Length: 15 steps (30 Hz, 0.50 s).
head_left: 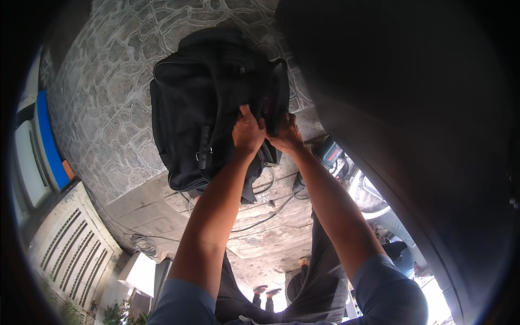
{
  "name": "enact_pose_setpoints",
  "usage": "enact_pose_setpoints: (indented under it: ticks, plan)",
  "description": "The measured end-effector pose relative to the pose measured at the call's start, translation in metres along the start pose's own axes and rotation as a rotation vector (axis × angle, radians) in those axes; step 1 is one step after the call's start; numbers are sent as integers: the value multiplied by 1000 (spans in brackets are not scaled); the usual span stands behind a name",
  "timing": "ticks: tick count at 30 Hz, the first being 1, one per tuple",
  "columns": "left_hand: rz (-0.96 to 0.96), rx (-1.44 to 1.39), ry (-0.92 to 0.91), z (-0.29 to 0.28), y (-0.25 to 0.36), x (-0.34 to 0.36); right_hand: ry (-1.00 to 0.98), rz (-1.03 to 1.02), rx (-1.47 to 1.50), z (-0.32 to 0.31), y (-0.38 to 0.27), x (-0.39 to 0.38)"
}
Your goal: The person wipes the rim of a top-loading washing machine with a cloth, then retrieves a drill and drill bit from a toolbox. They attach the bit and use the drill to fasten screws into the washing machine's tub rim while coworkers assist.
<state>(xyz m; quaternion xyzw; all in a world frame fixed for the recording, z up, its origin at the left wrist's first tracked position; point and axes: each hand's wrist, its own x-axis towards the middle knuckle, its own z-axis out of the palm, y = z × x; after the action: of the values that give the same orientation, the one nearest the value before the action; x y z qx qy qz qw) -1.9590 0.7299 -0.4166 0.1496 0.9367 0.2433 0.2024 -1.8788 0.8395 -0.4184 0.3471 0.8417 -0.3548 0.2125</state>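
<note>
A black fabric bag with zips, straps and a buckle lies in front of me, mostly on patterned stone-look tiles. My left hand is closed on the fabric near the bag's right side, its thumb along the cloth. Close beside it, my right hand has its fingers curled round the bag's right edge. A dark gap shows in the bag just above both hands, and its contents are too dark to make out. The fingertips are partly hidden by the fabric.
A dark large panel rises along my right. Beside it lie a blue-black power tool and a round white-rimmed object. Cables cross the floor near me. At left are a white slatted panel and a lamp. Another person's feet show behind.
</note>
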Motion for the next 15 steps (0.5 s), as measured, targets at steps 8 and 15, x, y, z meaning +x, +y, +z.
enact_pose_setpoints:
  ticks: [8, 15]
  plan:
    - [88, 122, -150, -44, -10, 12, -1, 189, 103, -26, 112, 10]
    - [92, -18, -76, -48, -29, -4, 765, -274, -134, -29, 68, -21]
